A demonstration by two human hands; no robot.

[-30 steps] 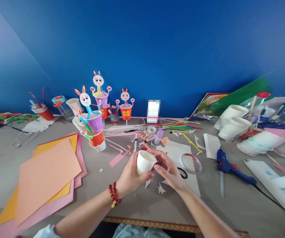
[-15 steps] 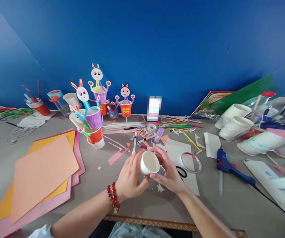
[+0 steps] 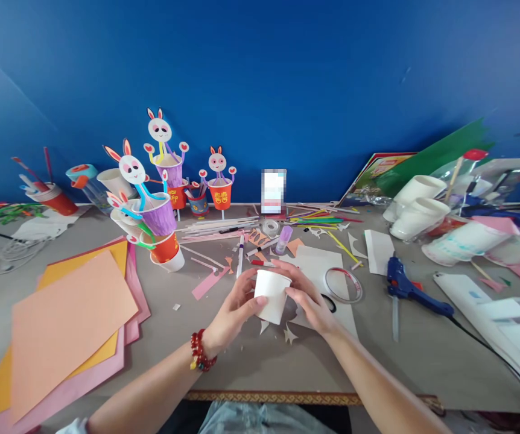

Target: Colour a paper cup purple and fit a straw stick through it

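Note:
A plain white paper cup (image 3: pixel 272 298) is held between both hands above the table's front middle, its rim up and its side facing me. My left hand (image 3: pixel 237 304) grips it from the left, thumb on the near side. From the right, my right hand (image 3: pixel 309 301) closes round it, fingers on the side and near the rim. Beneath the hands lie white paper scraps (image 3: pixel 289 333). Partly hidden by my right hand are black-handled scissors (image 3: pixel 330 303) on a white sheet (image 3: pixel 318 271), with a tape roll (image 3: pixel 344 284) beside them.
Stacked coloured paper (image 3: pixel 74 325) lies at left. Rabbit figures on cups (image 3: pixel 158 217) stand behind it. A blue glue gun (image 3: pixel 411 289) with a cord lies at right, near white cups (image 3: pixel 420 217). Pipe cleaners (image 3: pixel 307 218), a glue stick (image 3: pixel 283 240) and markers (image 3: pixel 240 256) are scattered farther back.
The cup has turned from its open mouth facing me to its side facing me. Both hands still hold it, with fingers shifted. The view has swung slightly right.

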